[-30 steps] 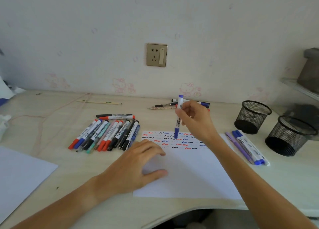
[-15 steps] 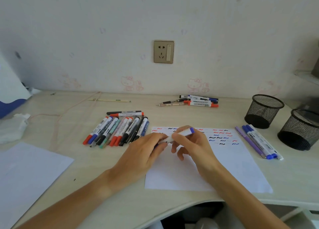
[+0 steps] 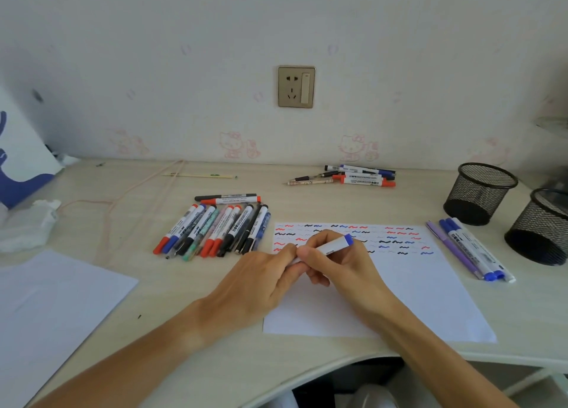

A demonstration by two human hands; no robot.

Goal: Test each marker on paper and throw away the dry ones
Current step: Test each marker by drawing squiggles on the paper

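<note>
Both hands hold one white marker with a blue end over the test paper, which bears rows of red, black and blue squiggles along its top. My right hand grips the marker's barrel, its blue end pointing up and right. My left hand pinches the marker's near end, which its fingers hide. A row of several capped markers lies to the left of the paper. A smaller group of markers lies near the wall.
Two black mesh cups stand at the right, with blue and purple pens lying beside the paper. A blank sheet lies at the front left, crumpled tissue at the far left, a wall socket behind.
The right hand brought the upright marker down to lie nearly level over the paper. The left hand lifted off the paper and took the marker's near end.
</note>
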